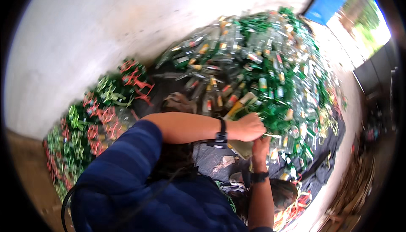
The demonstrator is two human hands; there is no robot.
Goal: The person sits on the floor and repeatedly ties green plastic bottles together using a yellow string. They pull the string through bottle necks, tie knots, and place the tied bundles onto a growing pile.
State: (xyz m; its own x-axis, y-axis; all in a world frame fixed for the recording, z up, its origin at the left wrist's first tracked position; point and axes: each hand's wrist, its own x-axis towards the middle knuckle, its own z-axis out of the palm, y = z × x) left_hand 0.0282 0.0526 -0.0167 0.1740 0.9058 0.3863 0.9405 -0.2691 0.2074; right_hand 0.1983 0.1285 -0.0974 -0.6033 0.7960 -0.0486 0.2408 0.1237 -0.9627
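Note:
My left hand [249,126], its wrist in a black band, is closed at the front of the bottle pile. Just below it and touching it is my right hand [261,148], also with a black wristband. A thin pale strap [272,135] sticks out from between the fingers, and both hands seem to grip it. Beside and beneath the hands lies a yellow and pale sack-like piece [242,149], partly hidden by them. Green and clear glass bottles [269,105] lie right beyond my hands.
A large heap of glass bottles [279,54] leans towards a white wall [104,19]. Bottle bundles tied with red and green straps [76,136] stand at the left. Loose straps [295,206] lie at lower right on a dark sheet [330,155]. Flattened cardboard [355,181] is stacked far right.

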